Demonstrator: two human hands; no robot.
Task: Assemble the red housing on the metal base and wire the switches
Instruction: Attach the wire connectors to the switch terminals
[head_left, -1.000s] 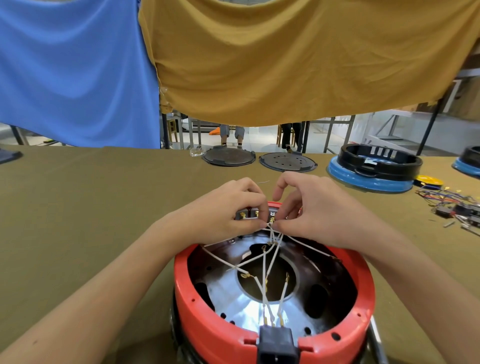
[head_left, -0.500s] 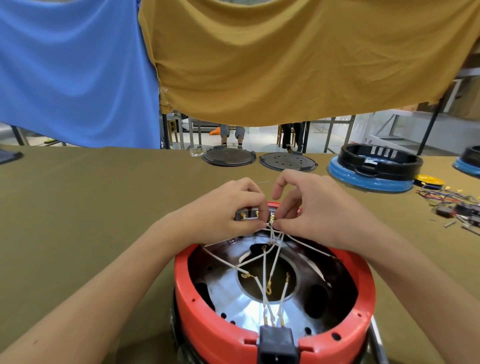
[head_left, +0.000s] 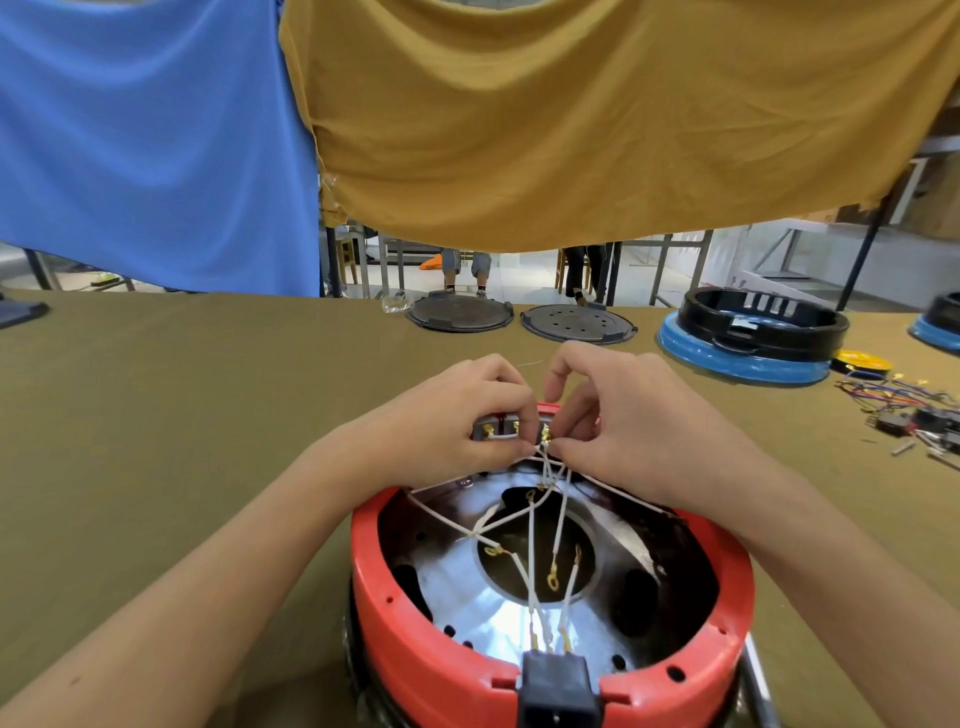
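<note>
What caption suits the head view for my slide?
Both hands, left hand and right hand, pinch white wires at the switches on the red housing's far rim.

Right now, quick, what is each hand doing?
Left hand: closed, gripping the grey switch block at the round red plastic housing's far rim.
Right hand: closed, pinching a thin white wire at that block.

Single view, head-worn, wide-angle. Faces forward and down across the desk (head_left: 156, 415). Near: red housing (head_left: 415, 649) fills the bottom centre, cut by the lower edge; both forearms enter from the bottom corners. Far: hanging blue cloth (head_left: 145, 145) left, mustard cloth (head_left: 571, 130) right. No second view.
</note>
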